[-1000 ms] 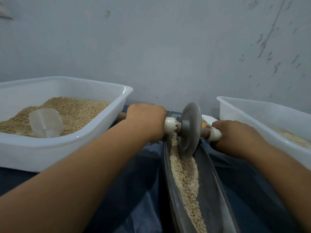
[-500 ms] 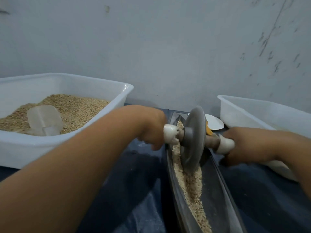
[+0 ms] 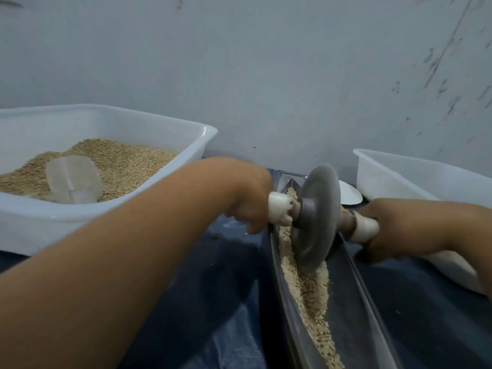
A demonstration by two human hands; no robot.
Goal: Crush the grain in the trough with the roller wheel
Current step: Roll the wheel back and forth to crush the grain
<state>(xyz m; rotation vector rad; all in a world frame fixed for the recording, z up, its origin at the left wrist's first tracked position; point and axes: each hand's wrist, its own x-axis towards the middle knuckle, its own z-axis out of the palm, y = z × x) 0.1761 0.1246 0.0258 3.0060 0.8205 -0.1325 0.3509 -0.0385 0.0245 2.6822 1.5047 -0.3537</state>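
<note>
A grey roller wheel [image 3: 316, 217] stands on edge in a long dark metal trough [image 3: 354, 310] that runs from the wall toward me. Pale crushed grain [image 3: 310, 294] lies along the trough's left side and bottom, under and in front of the wheel. An axle with white handle ends passes through the wheel. My left hand [image 3: 246, 195] grips the left handle [image 3: 278, 207]. My right hand [image 3: 407, 226] grips the right handle [image 3: 364, 230]. Most of each handle is hidden inside the fists.
A white tub [image 3: 149, 193] at the left holds brown grain and a clear plastic scoop [image 3: 73, 182]. Another white tub [image 3: 415, 177] stands at the right. A small white dish [image 3: 350, 194] lies behind the wheel. A dark blue sheet [image 3: 218, 302] covers the surface; a grey wall rises behind.
The wheel has rolled toward me along the trough over the grain, with both hands still gripping the handles. More of the trough's far end shows behind it.
</note>
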